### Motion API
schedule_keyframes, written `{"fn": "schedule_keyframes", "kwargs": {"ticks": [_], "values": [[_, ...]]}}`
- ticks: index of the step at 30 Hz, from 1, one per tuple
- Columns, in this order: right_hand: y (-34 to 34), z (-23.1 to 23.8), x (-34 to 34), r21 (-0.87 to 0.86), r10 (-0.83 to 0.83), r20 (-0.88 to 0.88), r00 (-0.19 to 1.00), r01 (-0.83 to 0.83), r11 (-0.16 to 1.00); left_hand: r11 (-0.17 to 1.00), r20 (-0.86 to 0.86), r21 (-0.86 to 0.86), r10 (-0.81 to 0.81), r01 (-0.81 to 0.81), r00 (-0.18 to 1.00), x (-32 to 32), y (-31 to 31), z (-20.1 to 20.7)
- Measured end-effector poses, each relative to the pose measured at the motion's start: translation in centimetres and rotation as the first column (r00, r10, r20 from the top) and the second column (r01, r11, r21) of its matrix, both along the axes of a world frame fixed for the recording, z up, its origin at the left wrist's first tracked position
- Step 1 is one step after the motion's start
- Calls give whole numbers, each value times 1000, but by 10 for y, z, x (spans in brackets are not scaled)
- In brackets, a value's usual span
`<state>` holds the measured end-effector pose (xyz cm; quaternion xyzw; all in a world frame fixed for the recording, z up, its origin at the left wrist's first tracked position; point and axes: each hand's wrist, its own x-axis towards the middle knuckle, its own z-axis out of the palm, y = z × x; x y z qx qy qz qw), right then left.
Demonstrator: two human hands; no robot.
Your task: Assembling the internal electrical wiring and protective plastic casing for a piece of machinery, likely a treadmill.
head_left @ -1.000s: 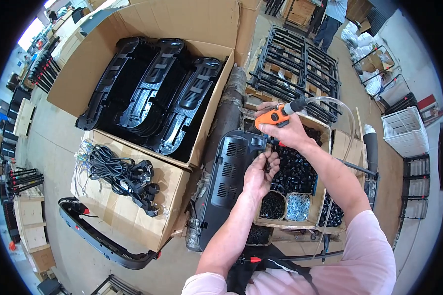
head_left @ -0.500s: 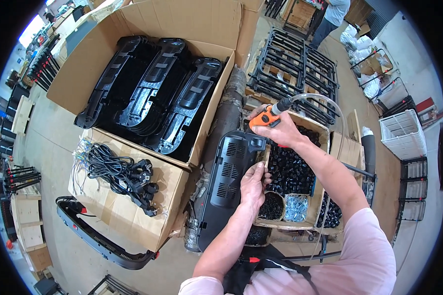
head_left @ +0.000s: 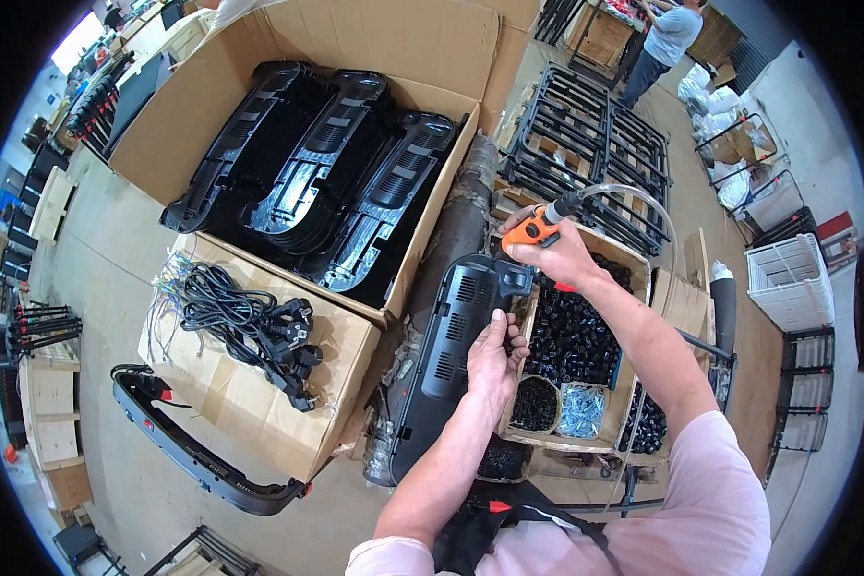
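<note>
My right hand (head_left: 559, 257) is wrapped round an orange air screwdriver (head_left: 531, 232), held over the far end of a long black plastic cover (head_left: 439, 355) with slotted vents. A clear hose (head_left: 634, 192) runs from the screwdriver's dark fitting. My left hand (head_left: 494, 357) is at the cover's right edge, thumb up and fingers curled; whatever they hold is hidden. Right beside it, a cardboard tray (head_left: 540, 441) carries many small black plastic parts (head_left: 574, 336), a cup of tiny black pieces (head_left: 534, 403) and a heap of silvery screws (head_left: 582, 411).
At the left, a large open carton (head_left: 422, 259) holds stacked black covers (head_left: 307, 173). Coiled black power cords (head_left: 245, 322) lie on a closed carton (head_left: 259, 422). A wrapped roll (head_left: 470, 197) runs beneath the cover. Black metal frames (head_left: 590, 144) and a person (head_left: 669, 43) are farther off.
The view has shifted slightly, so the cartons and cover appear a little farther right. My hands keep about the same pose, the screwdriver still gripped at the cover's far end.
</note>
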<state>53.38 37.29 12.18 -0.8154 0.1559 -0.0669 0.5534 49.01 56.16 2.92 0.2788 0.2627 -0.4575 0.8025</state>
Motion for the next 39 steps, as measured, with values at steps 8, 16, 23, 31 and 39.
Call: {"fn": "schedule_keyframes", "kwargs": {"ticks": [8, 16, 23, 31, 39], "values": [[26, 25, -26, 114, -31, 94, 995, 20, 993, 994, -69, -28, 100, -102, 993, 25, -3, -2], [52, 41, -46, 174, 111, 82, 990, -124, 977, 936, -225, -175, 265, -306, 938, 45, 0, -10], [69, 45, -41, 242, 86, 78, 993, -103, 965, 897, -199, -347, 214, -273, 956, 49, 15, -20], [86, 21, -11, 171, 31, 135, 990, -54, 984, 938, -171, -219, 234, -268, 957, 38, 20, 1], [91, 1, 15, 83, 52, 124, 991, -63, 995, 962, -216, -230, 99, -149, 971, 7, 42, 11]]}}
